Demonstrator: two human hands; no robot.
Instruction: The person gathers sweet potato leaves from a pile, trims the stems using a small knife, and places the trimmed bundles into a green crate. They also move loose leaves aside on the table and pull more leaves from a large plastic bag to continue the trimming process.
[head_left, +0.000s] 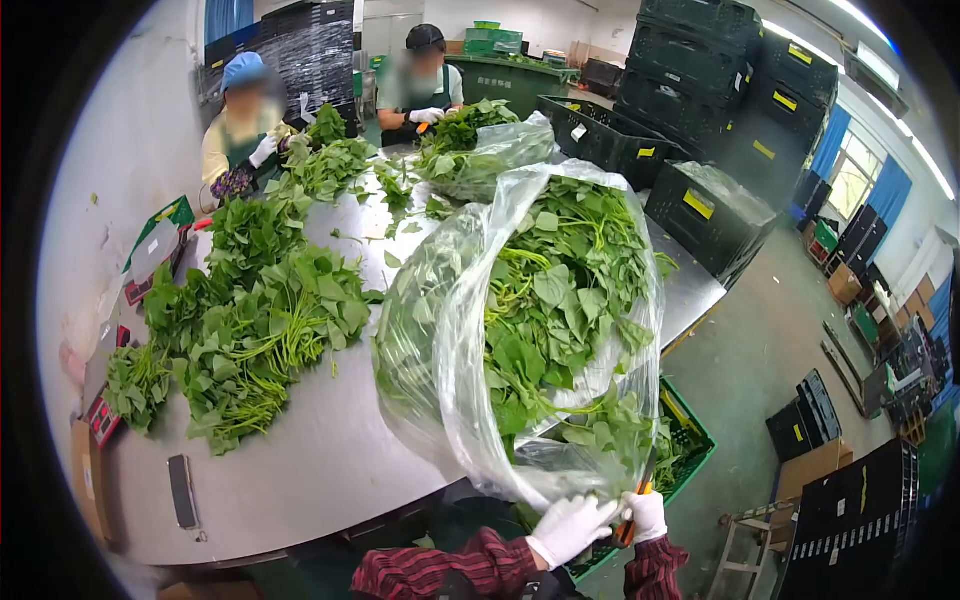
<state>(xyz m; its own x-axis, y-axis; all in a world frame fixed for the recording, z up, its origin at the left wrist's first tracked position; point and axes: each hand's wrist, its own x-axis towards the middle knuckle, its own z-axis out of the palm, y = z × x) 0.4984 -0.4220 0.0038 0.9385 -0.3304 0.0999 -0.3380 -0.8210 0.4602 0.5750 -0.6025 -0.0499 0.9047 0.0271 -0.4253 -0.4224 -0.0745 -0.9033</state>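
My right hand (648,514), in a white glove, is closed around an orange-and-black-handled knife (624,532). Its narrow dark blade points up along the edge of the clear plastic bag (455,350). Just left of it, my left hand (574,529), also gloved, has its fingers stretched toward the right hand, at the bag's lower rim. The bag lies on its side with its mouth facing me, filled with leafy green stems (560,290). Below and right of the bag, a green crate (695,455) holds more greens, partly hidden by the bag and hands.
Bunches of greens (270,340) cover the left of the metal table (330,480), near a phone-like dark object (183,492) and scales (103,415). Two co-workers (245,135) (420,90) handle greens across the table. Black crates (710,215) stand at the right.
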